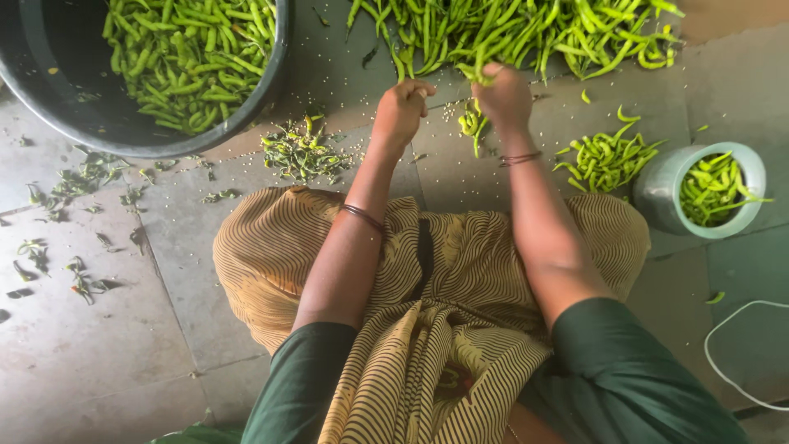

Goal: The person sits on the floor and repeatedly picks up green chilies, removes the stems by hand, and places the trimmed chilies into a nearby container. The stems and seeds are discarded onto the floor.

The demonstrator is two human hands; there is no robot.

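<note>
I sit on a stone floor in a striped yellow garment. My right hand (503, 97) is closed around a few green chillies (472, 123) that hang down from it, just below a big heap of green chillies (526, 33) at the top. My left hand (403, 105) is beside it, fingers curled together at the tips as if pinching something small; what it pinches is too small to tell. A little pile of chilli stems (302, 152) lies to the left of my left hand.
A large dark tub (49, 90) part-filled with green chillies stands at top left. A small round metal pot (666, 193) of chillies sits at right, with a small chilli pile (606, 158) next to it. Stems are scattered at left. A white cord (715, 345) loops at lower right.
</note>
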